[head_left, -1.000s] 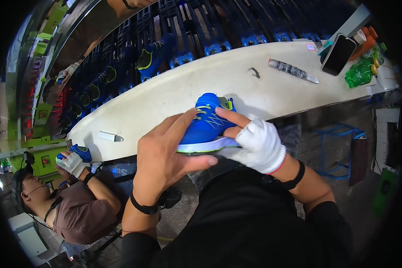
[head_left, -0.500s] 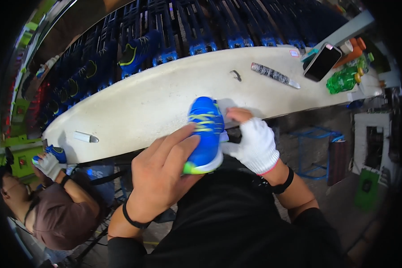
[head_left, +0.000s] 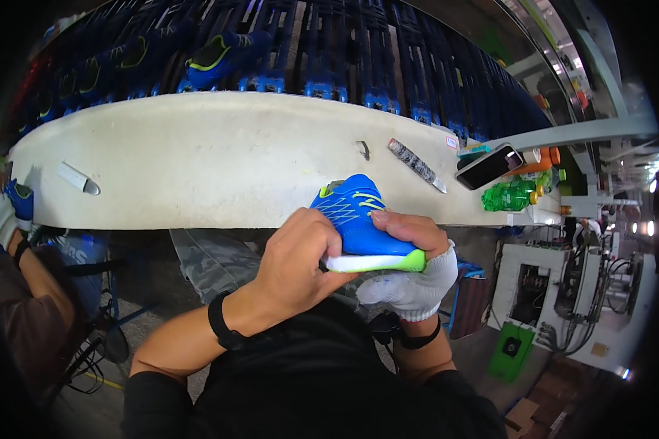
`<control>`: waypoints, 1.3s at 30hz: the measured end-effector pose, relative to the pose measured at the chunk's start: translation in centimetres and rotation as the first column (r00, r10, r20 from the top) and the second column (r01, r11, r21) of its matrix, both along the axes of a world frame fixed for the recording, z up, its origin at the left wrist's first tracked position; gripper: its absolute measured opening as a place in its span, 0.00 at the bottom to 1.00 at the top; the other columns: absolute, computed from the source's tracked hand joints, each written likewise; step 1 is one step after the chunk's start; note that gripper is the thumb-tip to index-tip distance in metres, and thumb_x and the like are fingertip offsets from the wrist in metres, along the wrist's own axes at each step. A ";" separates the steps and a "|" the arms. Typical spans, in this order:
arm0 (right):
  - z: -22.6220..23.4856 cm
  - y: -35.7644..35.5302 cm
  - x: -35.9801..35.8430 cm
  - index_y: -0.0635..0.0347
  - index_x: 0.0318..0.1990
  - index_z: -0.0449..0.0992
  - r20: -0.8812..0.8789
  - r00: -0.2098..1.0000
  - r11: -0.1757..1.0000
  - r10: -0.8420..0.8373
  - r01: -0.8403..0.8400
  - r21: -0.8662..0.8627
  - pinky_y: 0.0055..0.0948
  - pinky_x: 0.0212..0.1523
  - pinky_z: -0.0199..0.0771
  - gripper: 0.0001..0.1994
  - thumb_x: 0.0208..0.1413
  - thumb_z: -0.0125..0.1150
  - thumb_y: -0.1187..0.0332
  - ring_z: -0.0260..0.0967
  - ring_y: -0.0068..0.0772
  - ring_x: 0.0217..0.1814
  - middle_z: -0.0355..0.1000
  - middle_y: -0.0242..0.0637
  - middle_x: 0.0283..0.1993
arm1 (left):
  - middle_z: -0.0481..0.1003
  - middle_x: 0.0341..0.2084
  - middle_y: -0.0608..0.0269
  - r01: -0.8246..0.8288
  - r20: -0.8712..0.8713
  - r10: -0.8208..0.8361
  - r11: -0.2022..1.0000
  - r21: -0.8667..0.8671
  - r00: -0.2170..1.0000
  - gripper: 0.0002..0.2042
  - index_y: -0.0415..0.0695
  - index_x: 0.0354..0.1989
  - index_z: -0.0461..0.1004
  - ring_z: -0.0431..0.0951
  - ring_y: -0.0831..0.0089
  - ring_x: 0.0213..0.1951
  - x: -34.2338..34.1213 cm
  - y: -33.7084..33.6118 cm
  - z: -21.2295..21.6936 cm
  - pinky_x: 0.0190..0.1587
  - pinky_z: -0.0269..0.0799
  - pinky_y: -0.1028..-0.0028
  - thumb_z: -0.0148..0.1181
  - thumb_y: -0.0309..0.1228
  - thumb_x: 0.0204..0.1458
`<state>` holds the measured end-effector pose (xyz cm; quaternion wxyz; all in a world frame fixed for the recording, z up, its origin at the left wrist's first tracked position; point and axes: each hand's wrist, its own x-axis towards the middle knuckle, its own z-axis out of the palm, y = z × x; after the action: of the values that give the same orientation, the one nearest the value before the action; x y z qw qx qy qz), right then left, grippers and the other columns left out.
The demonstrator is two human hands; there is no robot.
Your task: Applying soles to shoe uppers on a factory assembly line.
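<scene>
A blue sneaker (head_left: pixel 362 223) with yellow-green laces is held between my two hands at the near edge of the white table. It lies tilted on its side, its white and lime sole edge toward me and its opening at the upper left. My bare left hand (head_left: pixel 294 252) closes on the side near the sole, thumb beneath. At the right end, my right hand (head_left: pixel 421 263), in a white glove with bare fingertips, wraps round the lime sole end, its fingers on the upper beside the laces.
On the white table (head_left: pixel 198 161) lie a wrapped knife-like tool (head_left: pixel 417 164), a small dark strip (head_left: pixel 363 150), a phone (head_left: pixel 489 167), green bottles (head_left: pixel 511 196) and a white tube (head_left: pixel 77 178). Beyond runs a blue slatted rack with sneakers (head_left: pixel 223 57). At left, a co-worker's gloved hand (head_left: pixel 1 219) holds another shoe.
The sneaker has turned from lengthwise to sideways, its sole edge now facing me. My right hand, apart from it before, now grips it. The whole view has swung to the right.
</scene>
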<state>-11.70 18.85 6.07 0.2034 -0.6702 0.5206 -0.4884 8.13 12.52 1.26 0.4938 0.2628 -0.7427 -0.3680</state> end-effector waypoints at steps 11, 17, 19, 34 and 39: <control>-0.3 -0.7 -1.0 0.55 0.47 0.82 0.186 0.934 0.952 0.305 -0.301 -0.050 0.45 0.62 0.80 0.32 0.35 0.94 0.53 0.85 0.45 0.57 0.87 0.40 0.50 | 0.71 0.32 0.63 0.326 0.149 -0.317 0.945 -0.038 0.937 0.23 0.48 0.32 0.69 0.73 0.59 0.37 1.9 -3.2 0.8 0.39 0.72 0.63 0.85 0.30 0.38; -1.1 -0.5 -1.4 0.54 0.44 0.81 0.258 0.912 0.948 0.318 -0.307 -0.083 0.48 0.62 0.77 0.18 0.58 0.82 0.56 0.85 0.44 0.54 0.87 0.40 0.48 | 0.79 0.43 0.59 0.453 0.197 -0.453 0.890 0.046 0.869 0.22 0.46 0.44 0.78 0.78 0.53 0.47 4.2 -4.5 0.1 0.49 0.78 0.60 0.84 0.32 0.42; -1.7 -0.1 -1.0 0.55 0.43 0.80 0.371 0.898 0.971 0.237 -0.215 -0.102 0.49 0.62 0.76 0.14 0.62 0.77 0.58 0.84 0.44 0.51 0.86 0.40 0.45 | 0.80 0.49 0.56 0.303 0.386 -0.244 0.948 -0.100 0.890 0.24 0.45 0.50 0.78 0.79 0.51 0.51 5.5 -4.8 -1.2 0.54 0.78 0.58 0.82 0.30 0.44; -0.5 -10.4 4.4 0.62 0.74 0.66 0.226 0.928 0.954 0.295 -0.298 -0.021 0.47 0.78 0.65 0.48 0.46 0.87 0.59 0.69 0.52 0.77 0.70 0.54 0.75 | 0.84 0.48 0.43 0.244 0.464 -0.180 0.966 -0.082 0.867 0.40 0.39 0.61 0.76 0.86 0.42 0.47 7.3 -10.5 7.0 0.51 0.82 0.56 0.88 0.42 0.41; -4.1 -11.9 5.5 0.60 0.63 0.69 0.658 0.737 0.988 0.154 -0.122 -0.094 0.46 0.72 0.72 0.26 0.61 0.74 0.68 0.69 0.42 0.73 0.71 0.47 0.66 | 0.85 0.43 0.40 0.088 0.598 -0.207 0.971 0.222 0.774 0.41 0.39 0.62 0.71 0.86 0.38 0.49 6.9 -11.2 8.4 0.53 0.81 0.55 0.89 0.39 0.40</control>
<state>-6.21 7.00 1.99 0.3956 -0.4942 0.3525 -0.6892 15.02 1.32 9.61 0.1676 0.3531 -0.8447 -0.3658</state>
